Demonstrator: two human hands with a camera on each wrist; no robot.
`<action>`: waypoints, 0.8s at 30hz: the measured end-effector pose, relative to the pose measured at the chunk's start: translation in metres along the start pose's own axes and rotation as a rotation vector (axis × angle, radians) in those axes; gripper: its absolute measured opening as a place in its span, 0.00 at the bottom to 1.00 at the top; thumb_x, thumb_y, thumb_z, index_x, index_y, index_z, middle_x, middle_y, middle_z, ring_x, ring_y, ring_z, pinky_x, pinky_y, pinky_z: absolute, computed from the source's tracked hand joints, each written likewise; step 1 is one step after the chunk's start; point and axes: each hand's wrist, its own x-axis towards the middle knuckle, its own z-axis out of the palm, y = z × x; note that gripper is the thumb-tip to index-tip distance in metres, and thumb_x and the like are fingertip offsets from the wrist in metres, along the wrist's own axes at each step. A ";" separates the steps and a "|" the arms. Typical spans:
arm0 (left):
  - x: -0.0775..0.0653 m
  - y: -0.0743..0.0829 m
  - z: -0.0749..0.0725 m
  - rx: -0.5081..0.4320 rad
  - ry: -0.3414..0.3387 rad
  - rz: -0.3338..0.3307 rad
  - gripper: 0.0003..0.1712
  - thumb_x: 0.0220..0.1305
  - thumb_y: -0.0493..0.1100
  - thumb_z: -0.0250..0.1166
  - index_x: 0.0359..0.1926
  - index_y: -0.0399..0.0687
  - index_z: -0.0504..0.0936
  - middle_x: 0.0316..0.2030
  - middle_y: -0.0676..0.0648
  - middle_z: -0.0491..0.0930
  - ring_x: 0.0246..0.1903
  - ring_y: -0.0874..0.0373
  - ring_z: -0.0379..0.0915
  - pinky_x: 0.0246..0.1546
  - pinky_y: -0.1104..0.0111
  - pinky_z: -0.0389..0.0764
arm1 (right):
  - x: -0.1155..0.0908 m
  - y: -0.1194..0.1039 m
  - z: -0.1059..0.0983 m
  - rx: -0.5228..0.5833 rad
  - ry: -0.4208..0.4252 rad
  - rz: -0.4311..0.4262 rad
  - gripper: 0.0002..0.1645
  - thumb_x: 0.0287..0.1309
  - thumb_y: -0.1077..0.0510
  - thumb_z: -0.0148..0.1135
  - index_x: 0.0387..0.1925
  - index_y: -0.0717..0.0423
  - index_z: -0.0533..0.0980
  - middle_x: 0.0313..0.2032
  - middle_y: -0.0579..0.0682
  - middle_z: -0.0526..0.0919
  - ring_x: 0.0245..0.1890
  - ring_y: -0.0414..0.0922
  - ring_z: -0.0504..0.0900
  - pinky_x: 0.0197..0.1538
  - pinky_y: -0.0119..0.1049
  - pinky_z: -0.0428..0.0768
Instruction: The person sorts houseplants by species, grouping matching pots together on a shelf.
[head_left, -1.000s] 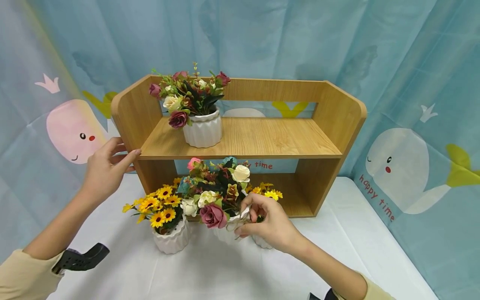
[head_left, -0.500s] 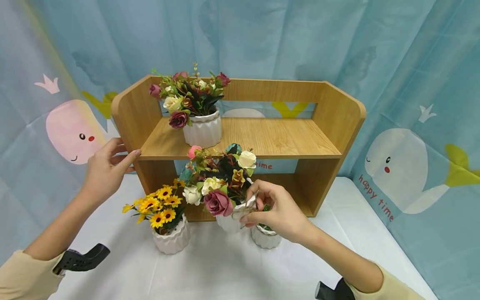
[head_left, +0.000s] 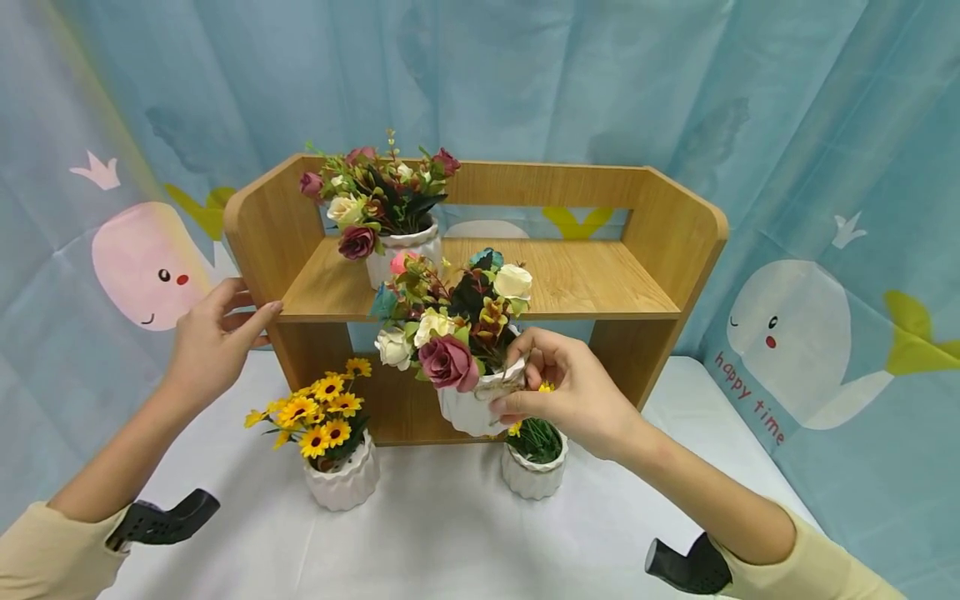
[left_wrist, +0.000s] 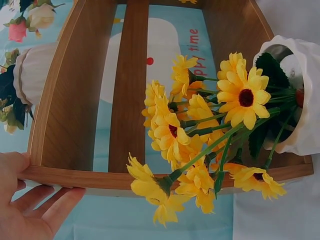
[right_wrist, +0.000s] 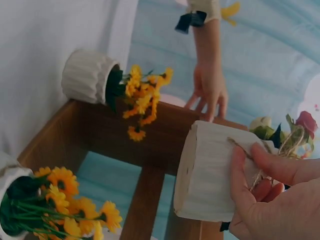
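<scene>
My right hand (head_left: 566, 396) pinches the rim of a white ribbed flower pot (head_left: 468, 408), lifted off the table in front of the shelf. Roses in pink, cream and teal (head_left: 450, 333) fill this pot, which leans to the left. In the right wrist view, thumb and fingers press the pot's wall (right_wrist: 210, 170) by a twine bow. My left hand (head_left: 217, 337) holds the left side panel of the wooden shelf (head_left: 487, 315), thumb on the front edge and fingers along the outside. Another rose pot (head_left: 405, 250) stands on the upper board at left, partly hidden.
Two white pots of yellow daisies stand on the table in front of the shelf, the left pot (head_left: 342, 479) and the right pot (head_left: 535, 471). The right one's flowers are partly hidden by the hand and the lifted pot. A blue curtain (head_left: 525, 75) hangs behind.
My right hand has raised the rose pot and moved it slightly right, so its flowers now overlap the upper board. The right daisy pot shows more. My left hand stays in place.
</scene>
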 end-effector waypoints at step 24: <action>0.001 -0.001 0.001 -0.009 0.010 0.026 0.26 0.78 0.41 0.63 0.66 0.27 0.72 0.55 0.21 0.79 0.34 0.95 0.68 0.29 0.88 0.77 | 0.024 -0.040 -0.035 0.042 0.034 -0.025 0.16 0.59 0.79 0.66 0.43 0.66 0.70 0.27 0.50 0.64 0.35 0.47 0.90 0.44 0.47 0.91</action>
